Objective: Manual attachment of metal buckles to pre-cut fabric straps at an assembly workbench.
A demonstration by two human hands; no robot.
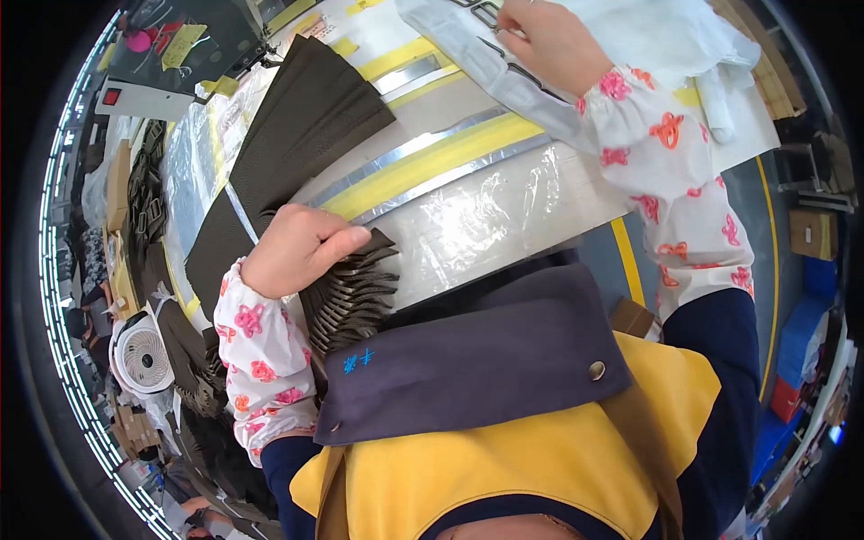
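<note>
My left hand [301, 252] is closed over a stack of dark olive fabric strips [310, 117], thumb pointing right. The strips fan out toward the far side of the table, and their many layered ends [355, 292] curl below my hand. At the far edge, my right hand [551, 45] has its fingers pinched together beside dark rectangular buckles [486, 13]. Those buckles lie in a row on a pale plastic strip [463, 49]. Whether one is between my fingertips is too small to tell.
Yellow and silver tape bands [432, 171] cross the pale table under clear film. A machine [189, 54] stands at the far left, with a white fan [144, 355] lower left. White plastic sheeting [675, 45] lies far right. A cardboard box [634, 319] is on the floor.
</note>
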